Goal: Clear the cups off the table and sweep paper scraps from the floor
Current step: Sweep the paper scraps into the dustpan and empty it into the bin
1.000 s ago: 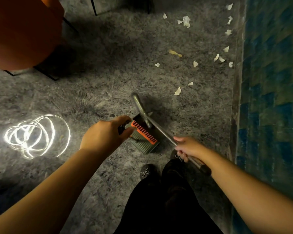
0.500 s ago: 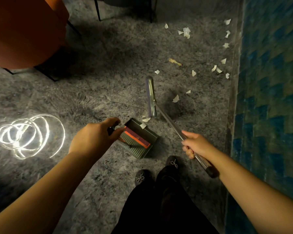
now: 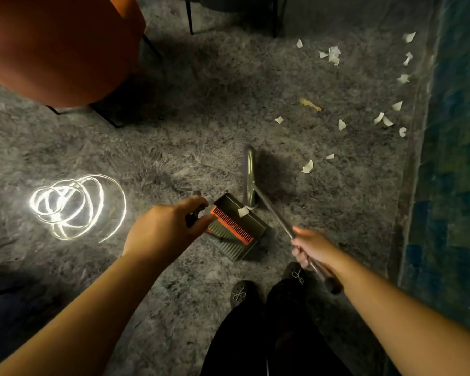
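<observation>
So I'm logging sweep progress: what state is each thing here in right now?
Left hand: gripping the dustpan handle.
Right hand: gripping the broom handle.
Dustpan: tilted, mouth on the carpet, one scrap at its lip.
Broom: head down beside the dustpan.
Paper scraps: many unswept on the carpet.
Light strip: coiled, lit.

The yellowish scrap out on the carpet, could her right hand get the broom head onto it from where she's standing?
Probably yes. The right hand grips the broom low on its handle, and only open carpet lies between the broom head and the yellowish scrap. She may need to lean or step forward.
</observation>
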Demonstrator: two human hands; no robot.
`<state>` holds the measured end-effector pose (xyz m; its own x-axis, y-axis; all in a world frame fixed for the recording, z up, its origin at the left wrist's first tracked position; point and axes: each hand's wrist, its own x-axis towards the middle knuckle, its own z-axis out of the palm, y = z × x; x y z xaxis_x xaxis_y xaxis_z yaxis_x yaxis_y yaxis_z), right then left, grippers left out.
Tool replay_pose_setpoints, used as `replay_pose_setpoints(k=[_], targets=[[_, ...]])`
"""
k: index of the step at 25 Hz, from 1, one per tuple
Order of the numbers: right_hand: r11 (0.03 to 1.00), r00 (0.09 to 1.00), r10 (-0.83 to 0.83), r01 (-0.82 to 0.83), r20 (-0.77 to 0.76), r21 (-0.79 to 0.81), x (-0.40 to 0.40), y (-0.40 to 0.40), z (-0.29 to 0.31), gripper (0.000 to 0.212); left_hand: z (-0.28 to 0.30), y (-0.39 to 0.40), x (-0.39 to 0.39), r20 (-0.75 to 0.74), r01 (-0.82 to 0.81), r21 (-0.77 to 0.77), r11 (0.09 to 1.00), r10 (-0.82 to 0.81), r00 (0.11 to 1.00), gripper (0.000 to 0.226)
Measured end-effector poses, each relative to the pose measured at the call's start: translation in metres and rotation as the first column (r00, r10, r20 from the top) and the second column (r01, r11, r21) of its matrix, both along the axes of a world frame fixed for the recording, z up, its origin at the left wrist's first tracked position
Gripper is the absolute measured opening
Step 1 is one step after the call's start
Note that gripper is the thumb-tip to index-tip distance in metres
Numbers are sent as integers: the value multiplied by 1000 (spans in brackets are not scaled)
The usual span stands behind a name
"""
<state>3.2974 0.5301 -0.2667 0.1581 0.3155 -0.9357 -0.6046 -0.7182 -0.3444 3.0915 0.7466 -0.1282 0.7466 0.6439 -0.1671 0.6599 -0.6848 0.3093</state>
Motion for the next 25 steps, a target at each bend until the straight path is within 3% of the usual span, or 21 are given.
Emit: replay_pose_setpoints(k=[5, 12, 17, 22, 25], targets=[[990, 982, -137, 141, -133, 27, -21, -16, 39, 50, 2, 1, 4, -7, 0, -18, 1000, 0, 1000, 63], [979, 980, -198, 198, -4, 52, -10, -13, 38, 58, 2, 1, 6, -23, 12, 3, 1000, -12, 1000, 46], [992, 987, -123, 120, 101, 33, 16, 16, 5, 57, 0, -3, 3, -16, 4, 1, 1000, -4, 1000, 42], [999, 999, 31, -31, 23, -37, -20, 2, 3, 47, 2, -7, 0, -25, -6, -20, 1000, 6, 1000, 41], [999, 998, 19, -21, -63, -34, -44, -14, 20, 55, 2, -7, 0, -37, -20, -38, 999, 19, 999, 45]])
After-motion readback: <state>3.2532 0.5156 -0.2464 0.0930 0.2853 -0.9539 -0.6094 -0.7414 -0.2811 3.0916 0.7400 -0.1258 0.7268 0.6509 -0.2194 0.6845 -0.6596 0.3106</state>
